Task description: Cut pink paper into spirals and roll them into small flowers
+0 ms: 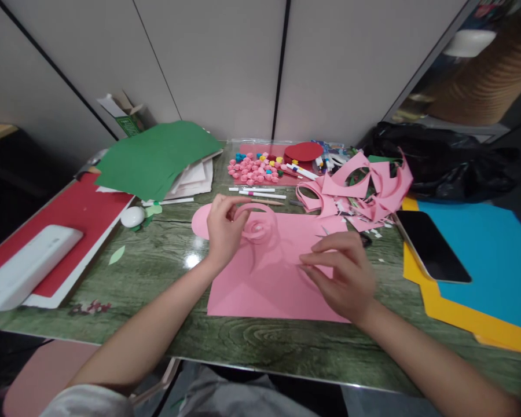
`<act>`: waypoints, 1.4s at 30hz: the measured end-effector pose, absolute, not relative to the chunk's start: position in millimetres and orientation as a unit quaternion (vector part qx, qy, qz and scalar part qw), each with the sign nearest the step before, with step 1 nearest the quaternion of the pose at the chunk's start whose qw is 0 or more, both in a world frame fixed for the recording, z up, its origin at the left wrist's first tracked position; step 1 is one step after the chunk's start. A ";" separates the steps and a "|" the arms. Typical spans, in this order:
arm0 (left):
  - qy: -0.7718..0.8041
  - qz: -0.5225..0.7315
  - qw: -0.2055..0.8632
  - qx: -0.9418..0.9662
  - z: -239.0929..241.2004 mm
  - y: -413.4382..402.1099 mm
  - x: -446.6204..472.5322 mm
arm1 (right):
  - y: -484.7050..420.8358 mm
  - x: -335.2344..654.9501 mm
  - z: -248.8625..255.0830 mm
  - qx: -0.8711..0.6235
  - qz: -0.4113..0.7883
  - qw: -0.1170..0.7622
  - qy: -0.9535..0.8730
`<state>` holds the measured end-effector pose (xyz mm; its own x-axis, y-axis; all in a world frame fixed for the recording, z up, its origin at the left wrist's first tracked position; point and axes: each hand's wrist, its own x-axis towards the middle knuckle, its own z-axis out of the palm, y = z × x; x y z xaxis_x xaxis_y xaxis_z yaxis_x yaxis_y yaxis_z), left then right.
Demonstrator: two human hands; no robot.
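Note:
My left hand [228, 223] is closed, thumb and index finger pinching a curled pink paper spiral [267, 215]. The spiral hangs just above a sheet of pink paper [269, 289] on the table. Left of that hand, a pink paper disc [200, 221] lies partly hidden behind it. Over the right part of the sheet, my right hand [341, 272] is closed with its fingertips together; whatever is between them is too small to make out. A pair of scissors [365, 239] lies behind this hand, mostly covered by it.
At the back stands a clear tray [221, 174] with pink rolled paper pieces [254, 169]. Pink paper offcuts [351, 185] pile up right of it. A phone [434, 246] rests on blue paper [495, 249]. Green paper [156, 156] and a white device [35, 263] are at left.

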<state>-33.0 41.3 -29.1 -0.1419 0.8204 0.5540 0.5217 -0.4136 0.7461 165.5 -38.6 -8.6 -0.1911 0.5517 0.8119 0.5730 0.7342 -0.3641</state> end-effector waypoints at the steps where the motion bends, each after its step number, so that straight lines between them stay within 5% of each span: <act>1: 0.526 0.559 0.136 0.626 -29.6 42.5 -33.4 | -41.1 163.3 -8.3 -0.345 -0.011 0.513 -0.786; 8: 0.531 0.565 0.220 0.591 -36.6 44.8 -30.2 | -54.0 153.6 -10.8 -0.270 -0.010 0.465 -0.843; 15: 0.489 0.285 0.382 0.730 -33.5 30.2 -21.0 | -54.9 153.9 -14.8 -0.254 -0.006 0.461 -0.850; 20: 0.358 0.195 0.501 0.764 -29.2 18.5 -14.5 | -53.2 154.6 -14.6 -0.260 -0.010 0.463 -0.847; 23: 0.369 0.254 0.534 0.717 -32.4 19.5 -14.5 | -50.5 155.5 -13.1 -0.278 -0.032 0.472 -0.836; 28: 0.481 0.433 0.372 0.665 -28.7 21.5 -18.1 | -37.8 161.2 -15.5 -0.386 -0.016 0.475 -0.791; 42: 0.347 0.337 0.676 0.555 -20.1 -5.4 -3.3 | -25.6 165.0 -23.0 -0.458 0.161 0.425 -0.764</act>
<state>-3.3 -5.4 -20.1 0.5320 0.8413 -0.0962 -0.0695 0.1566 0.9852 165.0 -25.6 -23.0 -0.2185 0.8372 0.5013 0.5630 0.5277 -0.6360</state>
